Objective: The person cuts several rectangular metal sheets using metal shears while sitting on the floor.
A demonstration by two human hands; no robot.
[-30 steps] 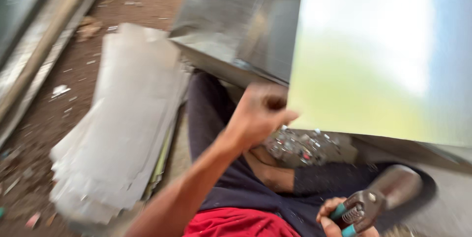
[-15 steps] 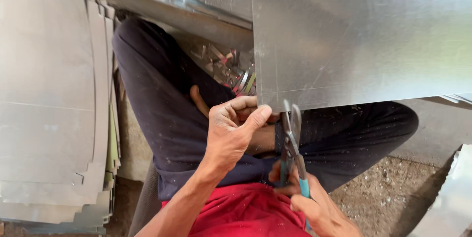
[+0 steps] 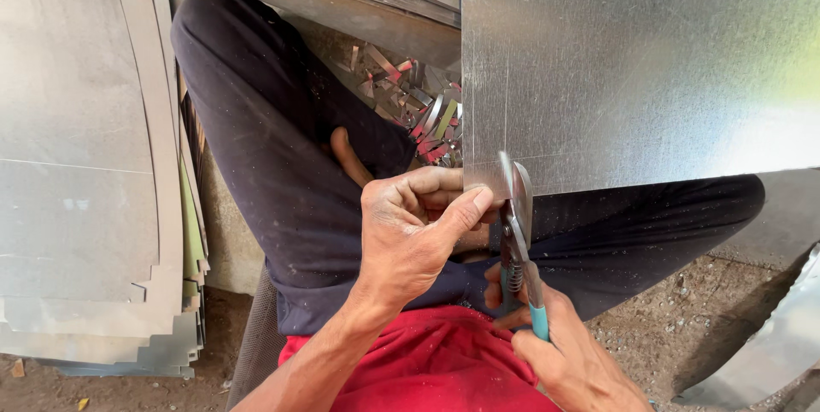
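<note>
Your tin snips [image 3: 515, 233] stand nearly upright in the view: long axis runs from the teal-tipped handles at your right hand [image 3: 564, 356] up to the blades, which point away from you into the lower edge of the metal sheet [image 3: 632, 70]. Blades sit just beside your left thumb. Right fingers are wrapped around the handles; left hand [image 3: 414, 237] pinches the sheet's lower left corner, thumb on top. Sheet: dull grey, faintly scratched, glare at right. Beyond your left fingers, offcut strips [image 3: 418, 105] lie heaped on the ground. A stack of cut sheets [image 3: 85, 164] lies well outside your left hand.
</note>
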